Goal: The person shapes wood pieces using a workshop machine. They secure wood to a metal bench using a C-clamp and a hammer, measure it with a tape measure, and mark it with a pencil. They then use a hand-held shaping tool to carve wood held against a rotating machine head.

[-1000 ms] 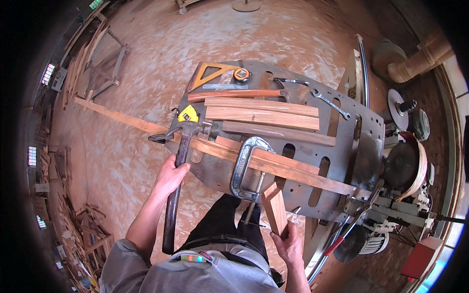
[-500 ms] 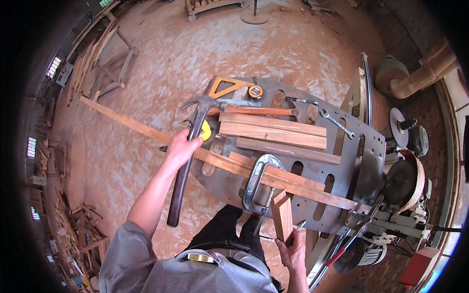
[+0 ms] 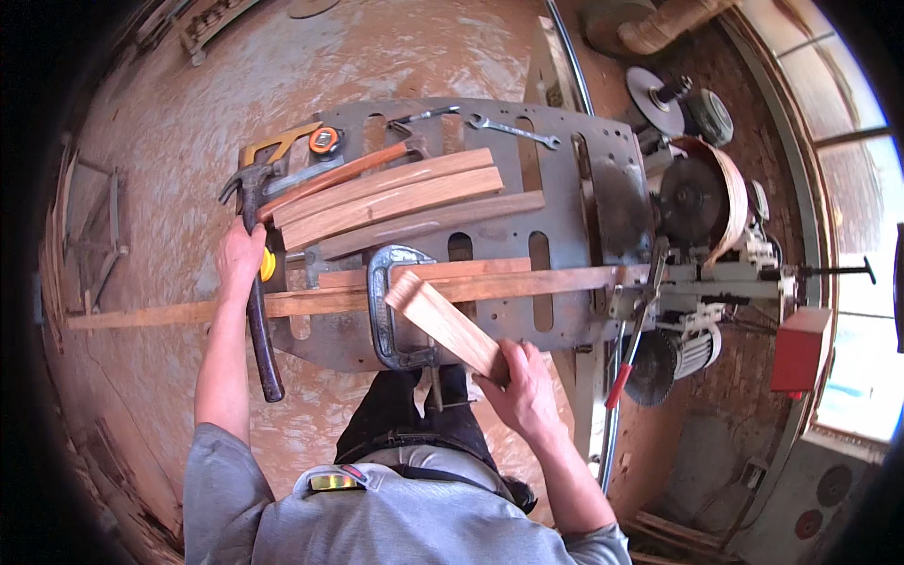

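Observation:
My left hand (image 3: 241, 252) is closed round the dark handle of a claw hammer (image 3: 257, 339), its head above the table's left edge, near a yellow tape measure (image 3: 267, 266). My right hand (image 3: 516, 384) grips a short pale wood block (image 3: 451, 331), raised diagonally over a C-clamp (image 3: 379, 311). The clamp sits on a long wooden strip (image 3: 564, 280) and a shorter piece (image 3: 495, 266) on the perforated metal table (image 3: 593, 141). Above these lie several loose boards (image 3: 388, 181), an orange-handled hammer (image 3: 356, 161), a square (image 3: 278, 141), an orange tape measure (image 3: 325, 140) and a wrench (image 3: 518, 130).
At the right stand a machine with saw blades (image 3: 685, 195), a red box (image 3: 799, 349), a red-handled clamp (image 3: 620, 381) and a large duct (image 3: 669, 24). The long strip extends past the table's left edge. A metal rack (image 3: 104, 231) with timber stands at far left.
The view has turned. My left hand has moved the hammer up toward the table's upper left. My right hand has raised and tilted the wood block over the C-clamp.

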`<state>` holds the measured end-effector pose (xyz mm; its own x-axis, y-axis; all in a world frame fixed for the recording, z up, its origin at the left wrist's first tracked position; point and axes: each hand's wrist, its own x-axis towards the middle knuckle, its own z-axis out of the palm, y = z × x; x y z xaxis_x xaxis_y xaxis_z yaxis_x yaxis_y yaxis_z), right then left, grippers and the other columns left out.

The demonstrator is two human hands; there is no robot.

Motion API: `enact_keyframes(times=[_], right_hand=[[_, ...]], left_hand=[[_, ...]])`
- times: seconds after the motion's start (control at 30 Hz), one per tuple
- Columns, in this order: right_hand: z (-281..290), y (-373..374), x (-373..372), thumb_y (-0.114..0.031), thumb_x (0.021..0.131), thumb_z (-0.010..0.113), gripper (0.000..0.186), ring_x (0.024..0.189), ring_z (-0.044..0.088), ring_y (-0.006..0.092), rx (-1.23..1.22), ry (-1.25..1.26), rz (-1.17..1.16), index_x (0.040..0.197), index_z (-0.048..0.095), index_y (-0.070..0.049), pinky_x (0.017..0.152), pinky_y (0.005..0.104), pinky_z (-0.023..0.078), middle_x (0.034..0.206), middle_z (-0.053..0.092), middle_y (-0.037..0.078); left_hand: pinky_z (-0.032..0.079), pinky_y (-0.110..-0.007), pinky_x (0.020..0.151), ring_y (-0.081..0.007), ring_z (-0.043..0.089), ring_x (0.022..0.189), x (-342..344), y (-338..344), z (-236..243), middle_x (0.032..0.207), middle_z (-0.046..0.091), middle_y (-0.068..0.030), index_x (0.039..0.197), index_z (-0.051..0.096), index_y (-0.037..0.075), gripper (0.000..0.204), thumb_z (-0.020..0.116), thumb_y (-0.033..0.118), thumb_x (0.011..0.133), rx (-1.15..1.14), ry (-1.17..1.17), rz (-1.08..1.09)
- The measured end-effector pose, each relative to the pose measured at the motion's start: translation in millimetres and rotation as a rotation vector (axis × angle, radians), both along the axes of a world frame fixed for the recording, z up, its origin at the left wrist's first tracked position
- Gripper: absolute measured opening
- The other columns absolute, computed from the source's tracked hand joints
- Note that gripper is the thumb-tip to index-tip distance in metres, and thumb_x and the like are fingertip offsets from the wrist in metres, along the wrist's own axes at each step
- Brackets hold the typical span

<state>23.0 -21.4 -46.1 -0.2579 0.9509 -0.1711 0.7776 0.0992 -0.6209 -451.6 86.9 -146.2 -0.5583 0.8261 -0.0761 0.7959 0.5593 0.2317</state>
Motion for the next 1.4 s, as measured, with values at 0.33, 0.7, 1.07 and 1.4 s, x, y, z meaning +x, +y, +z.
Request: enact_keyframes(times=[0.33,0.7,1.07,1.4], right_hand=[[0,55,-8,-0.012,0.074,0.074,0.036,0.092,0.059,0.0379,0.268,-0.057,0.132,0.107,0.062,-0.004,0.087,0.0476,0.049,0.095,0.059,0.017],[83,41,153,-0.019,0.073,0.085,0.068,0.127,0.051,0.0405,0.349,0.018,0.015,0.131,0.055,0.001,0.109,0.0513,0.041,0.133,0.055,0.022],[-39,-64,325,-0.019,0.098,0.064,0.053,0.082,0.064,0.0139,-0.309,0.584,-0.651,0.143,0.045,0.001,0.073,0.0289,0.055,0.1,0.063,0.008],[-47,-23,335,-0.023,0.1,0.06,0.035,0.05,0.053,0.0102,-0.441,0.927,-0.827,0.127,0.05,-0.003,0.04,0.0265,0.042,0.076,0.057,0.003]], left_hand=[[0.046,-0.049,0.095,-0.0367,0.058,0.106,204,-33,163,0.11,0.062,-0.0184,0.133,0.056,-0.004,0.066,0.078,0.025,0.078,0.338,-0.119,-1.06],[0.05,-0.047,0.093,-0.0392,0.063,0.107,324,-71,128,0.116,0.064,-0.0214,0.135,0.054,0.001,0.071,0.084,0.023,0.075,-0.038,-0.195,-0.848],[0.05,-0.037,0.098,-0.0276,0.064,0.113,415,-76,142,0.119,0.065,-0.0176,0.128,0.061,-0.004,0.058,0.08,0.018,0.078,-0.186,-0.687,-0.657],[0.047,-0.031,0.102,-0.0145,0.06,0.116,440,-38,98,0.124,0.066,-0.0088,0.135,0.055,-0.007,0.046,0.063,0.015,0.095,-0.284,-1.167,-0.5]])
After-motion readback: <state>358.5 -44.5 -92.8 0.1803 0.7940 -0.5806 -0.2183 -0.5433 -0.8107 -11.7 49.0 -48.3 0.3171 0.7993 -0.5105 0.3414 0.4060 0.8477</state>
